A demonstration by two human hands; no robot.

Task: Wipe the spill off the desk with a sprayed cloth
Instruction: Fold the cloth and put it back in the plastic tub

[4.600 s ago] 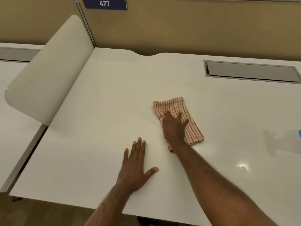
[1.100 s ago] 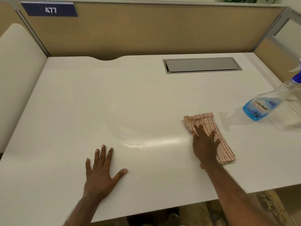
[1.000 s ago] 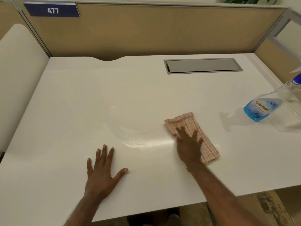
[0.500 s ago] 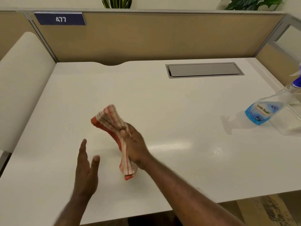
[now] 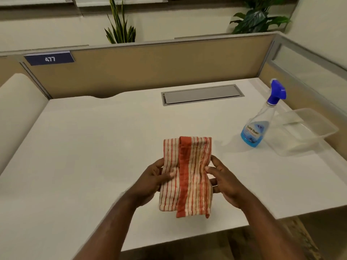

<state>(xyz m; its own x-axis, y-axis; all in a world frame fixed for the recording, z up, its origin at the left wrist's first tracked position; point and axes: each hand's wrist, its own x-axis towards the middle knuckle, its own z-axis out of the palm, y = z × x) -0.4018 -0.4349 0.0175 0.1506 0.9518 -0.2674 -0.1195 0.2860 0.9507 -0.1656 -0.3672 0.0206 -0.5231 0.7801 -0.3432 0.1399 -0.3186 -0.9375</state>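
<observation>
A folded cloth (image 5: pixel 186 175) with red and cream stripes is held up above the white desk (image 5: pixel 93 147), near its front middle. My left hand (image 5: pixel 153 180) grips the cloth's left edge and my right hand (image 5: pixel 224 182) grips its right edge. To the right stands a clear spray bottle (image 5: pixel 260 124) with a blue trigger head and a little blue liquid in the bottom. No spill shows on the desk surface.
A clear plastic tub (image 5: pixel 308 130) sits right of the bottle near the desk's right edge. A grey cable hatch (image 5: pixel 201 94) lies flush at the back. Tan partitions (image 5: pixel 150 68) wall the back and right; a rounded white divider (image 5: pixel 16 109) stands left.
The right hand stopped wiping, lifted the cloth off the desk and brought it to the middle. The left hand rose from the desk and took the cloth's other edge.
</observation>
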